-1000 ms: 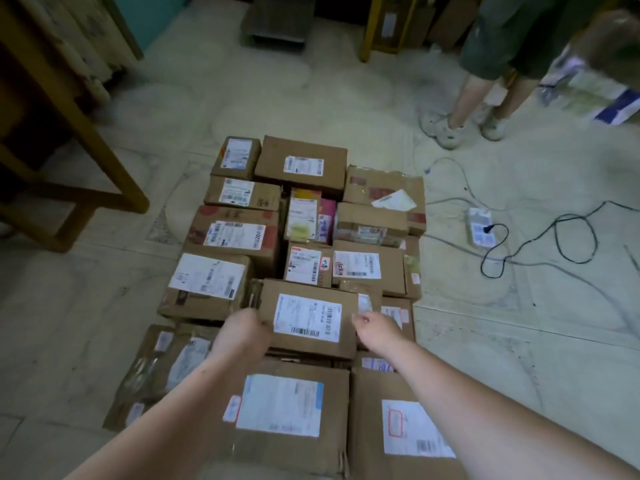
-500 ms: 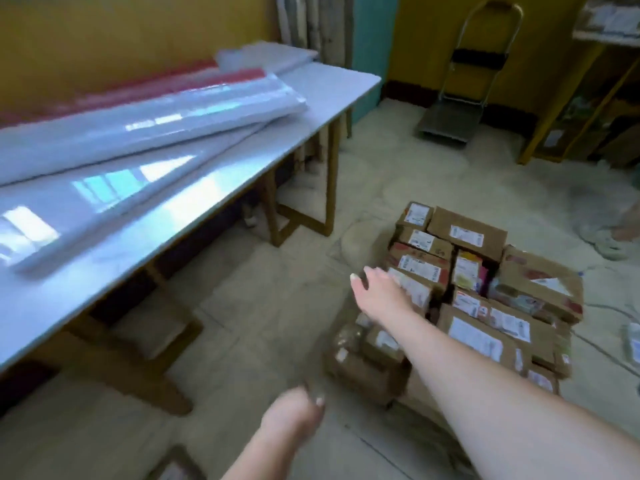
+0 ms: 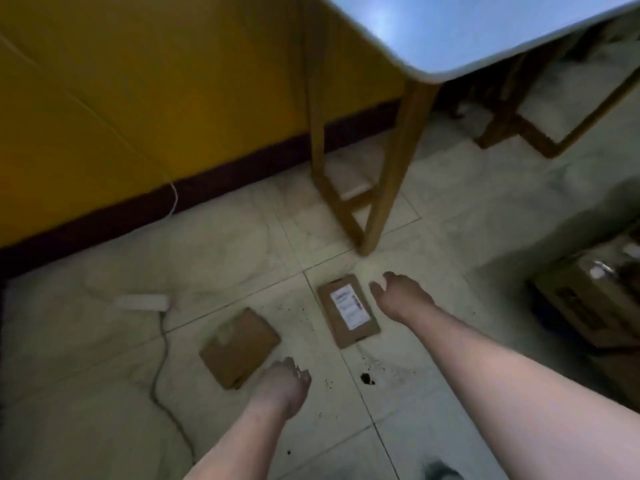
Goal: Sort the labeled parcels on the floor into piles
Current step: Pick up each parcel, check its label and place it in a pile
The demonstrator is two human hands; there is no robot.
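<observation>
Placement step: right hand and left hand, fingers loosely spread and empty, hover beside labeled parcel; next, fetch another parcel.

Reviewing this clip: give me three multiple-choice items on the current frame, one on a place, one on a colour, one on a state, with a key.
1. Where does the labeled parcel lie?
A. on the table
B. on the floor beside the right hand
C. in the left hand

2. What colour is the wall?
A. yellow
B. white
C. green

3. What state are the hands in?
A. both empty
B. both gripping a box
C. one holding tape

Key: B, it lies flat on tiles by the fingers; A, yellow above a dark skirting; A, neither hand holds anything.
</observation>
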